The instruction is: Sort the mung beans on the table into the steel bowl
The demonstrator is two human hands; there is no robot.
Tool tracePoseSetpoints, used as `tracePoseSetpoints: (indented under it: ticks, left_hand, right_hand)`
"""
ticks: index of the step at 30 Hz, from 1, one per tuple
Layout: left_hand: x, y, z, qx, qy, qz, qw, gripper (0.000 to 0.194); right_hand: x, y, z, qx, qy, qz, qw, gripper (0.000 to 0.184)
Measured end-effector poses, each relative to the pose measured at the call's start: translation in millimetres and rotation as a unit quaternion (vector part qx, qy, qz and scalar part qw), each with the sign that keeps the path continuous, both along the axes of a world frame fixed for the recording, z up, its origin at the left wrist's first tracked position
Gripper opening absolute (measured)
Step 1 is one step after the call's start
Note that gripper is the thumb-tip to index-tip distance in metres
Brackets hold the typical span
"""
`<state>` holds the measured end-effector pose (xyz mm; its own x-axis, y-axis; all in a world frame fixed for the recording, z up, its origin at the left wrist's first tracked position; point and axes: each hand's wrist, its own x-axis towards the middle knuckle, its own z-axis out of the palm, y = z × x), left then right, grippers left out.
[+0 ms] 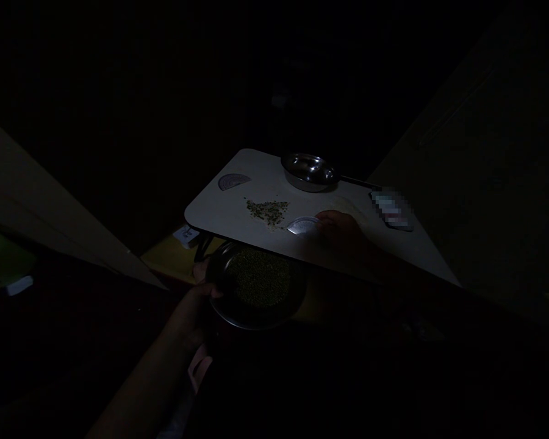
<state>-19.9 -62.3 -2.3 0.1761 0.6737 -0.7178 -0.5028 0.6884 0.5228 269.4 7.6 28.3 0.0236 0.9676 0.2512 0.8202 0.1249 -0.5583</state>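
My left hand (204,299) grips the rim of a round metal plate (238,322) below the table's near edge. Small green grains, like mung beans (260,277), cover the middle of that plate. On the white table (219,210), my right hand (341,228) holds a clear half-round protractor (304,225), its flat edge low against the tabletop. Just left of it lies a loose scatter of green grains and pale bits (268,210). Farther back rests a second protractor (233,181). A shiny steel bowl (310,174) stands near the far edge.
A phone-like device (392,209) with a blurred screen lies at the table's right side. Under the left corner is a small white object (185,235) on a yellowish surface. A pale slanted panel (64,201) rises at left. The room is very dark.
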Motion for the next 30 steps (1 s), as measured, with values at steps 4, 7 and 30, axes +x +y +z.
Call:
tracePoseSetpoints:
  ticks: [4,7,30]
  left_hand:
    - [0,0,1.7,-0.025,0.018,-0.013,0.999,0.017]
    - [-1,0,2.7,-0.019,0.026,-0.021,0.999,0.015]
    - [0,0,2.6,-0.024,0.024,-0.011,0.999,0.011]
  right_hand:
    - [0,-1,-1.1,-0.005,0.01,0.008,1.0,0.028]
    - [-3,-2,-1.0,-0.018,0.031,0.011,0.999,0.029]
    - [-11,1,-3.9,-0.02,0.042,0.041,0.998,0.028]
